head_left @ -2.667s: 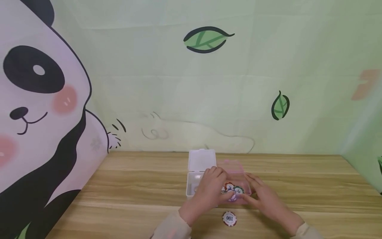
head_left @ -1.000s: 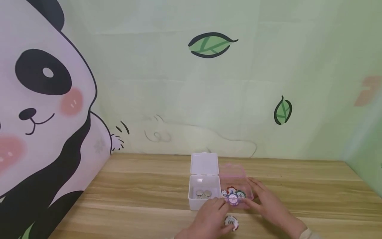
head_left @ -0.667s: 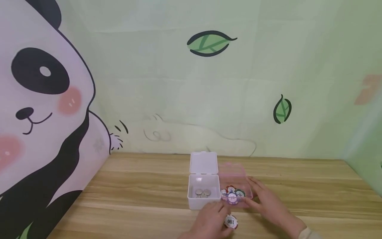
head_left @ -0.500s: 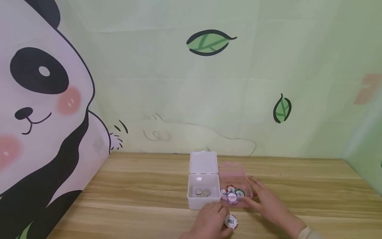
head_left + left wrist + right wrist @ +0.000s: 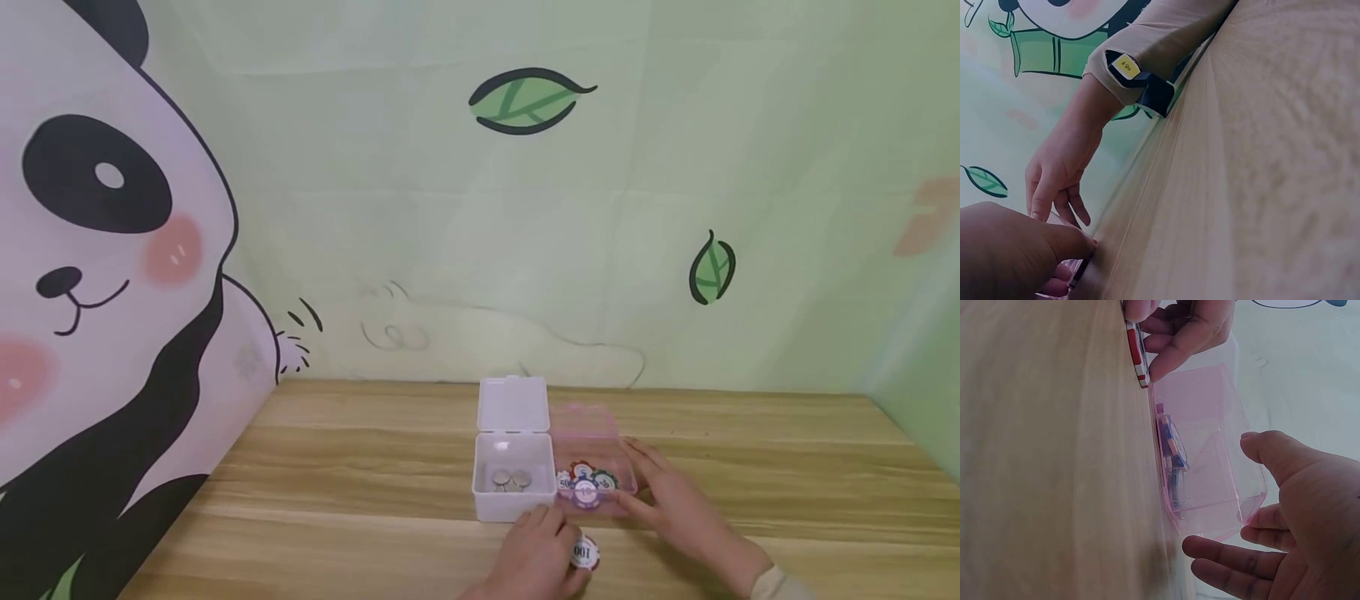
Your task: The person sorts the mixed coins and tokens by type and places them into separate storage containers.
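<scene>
A white poker chip (image 5: 587, 552) marked 100, with red edge marks, lies on the table in front of the boxes. My left hand (image 5: 531, 558) pinches its left side between thumb and fingers; in the right wrist view the chip (image 5: 1137, 355) is seen edge-on under those fingertips. To its rear stands a clear pink box (image 5: 611, 454), lid up, with several poker chips (image 5: 587, 492) inside. My right hand (image 5: 678, 508) rests against the pink box's right side, fingers fairly straight along the wall and thumb at the front rim.
Left of the pink box stands a white box (image 5: 514, 507) with its lid raised and several silver coins (image 5: 512, 479) inside. The wooden table (image 5: 337, 483) ends at a green panda-printed backdrop (image 5: 420, 208) behind and at the sides.
My left hand has come down from over the boxes to the 100 chip and closed its fingers at the chip's left side. My right hand stays by the pink box.
</scene>
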Tool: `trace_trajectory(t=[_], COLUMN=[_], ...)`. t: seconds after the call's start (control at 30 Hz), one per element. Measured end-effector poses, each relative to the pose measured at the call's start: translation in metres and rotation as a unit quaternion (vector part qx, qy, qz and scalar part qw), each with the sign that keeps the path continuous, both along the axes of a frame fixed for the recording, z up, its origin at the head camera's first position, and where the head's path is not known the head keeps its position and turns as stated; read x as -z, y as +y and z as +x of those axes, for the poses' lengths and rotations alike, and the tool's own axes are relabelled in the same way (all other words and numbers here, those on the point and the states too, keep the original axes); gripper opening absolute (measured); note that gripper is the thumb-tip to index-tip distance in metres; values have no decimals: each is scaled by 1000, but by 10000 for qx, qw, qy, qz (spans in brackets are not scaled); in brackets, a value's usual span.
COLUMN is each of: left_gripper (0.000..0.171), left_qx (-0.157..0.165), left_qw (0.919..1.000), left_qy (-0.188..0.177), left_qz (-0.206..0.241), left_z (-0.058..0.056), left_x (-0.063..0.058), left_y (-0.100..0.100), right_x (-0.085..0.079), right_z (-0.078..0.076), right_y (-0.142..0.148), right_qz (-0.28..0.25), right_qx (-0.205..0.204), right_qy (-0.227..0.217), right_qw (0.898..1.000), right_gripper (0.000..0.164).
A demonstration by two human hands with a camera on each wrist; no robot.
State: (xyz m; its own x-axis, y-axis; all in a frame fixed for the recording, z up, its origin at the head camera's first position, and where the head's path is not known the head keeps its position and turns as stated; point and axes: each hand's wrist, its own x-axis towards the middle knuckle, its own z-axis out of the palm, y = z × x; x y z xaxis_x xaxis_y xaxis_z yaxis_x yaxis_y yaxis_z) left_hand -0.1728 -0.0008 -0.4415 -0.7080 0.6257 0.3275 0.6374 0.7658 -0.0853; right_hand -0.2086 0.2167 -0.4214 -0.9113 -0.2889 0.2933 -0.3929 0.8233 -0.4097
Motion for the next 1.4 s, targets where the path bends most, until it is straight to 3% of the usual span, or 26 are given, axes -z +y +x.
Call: trace_trajectory(t=[0.2, 0.43, 0.97, 1.2, 1.4], left_gripper=[32, 33, 35, 37, 37], left_qx=[2, 207, 353, 471, 541], left_qw=[9997, 9991, 9976, 9967, 9964], left_qy=[-190, -37, -167, 264, 275], left_qz=[139, 377, 573, 610, 589], left_z=[0, -1, 0, -1, -1], left_x=[-1, 3, -1, 0, -3], left_y=[0, -1, 2, 1, 2], right_x=[-3, -2, -3, -4, -3], right_z=[0, 0, 1, 1, 0], right_y=[-1, 0, 1, 0, 0], right_qz=[48, -3, 27, 42, 22], right_qx=[19, -25, 40, 23, -14], right_qy=[35, 34, -118, -111, -92], right_qw=[10000, 10000, 9999, 9999, 10000], right_gripper=[74, 72, 74, 75, 74])
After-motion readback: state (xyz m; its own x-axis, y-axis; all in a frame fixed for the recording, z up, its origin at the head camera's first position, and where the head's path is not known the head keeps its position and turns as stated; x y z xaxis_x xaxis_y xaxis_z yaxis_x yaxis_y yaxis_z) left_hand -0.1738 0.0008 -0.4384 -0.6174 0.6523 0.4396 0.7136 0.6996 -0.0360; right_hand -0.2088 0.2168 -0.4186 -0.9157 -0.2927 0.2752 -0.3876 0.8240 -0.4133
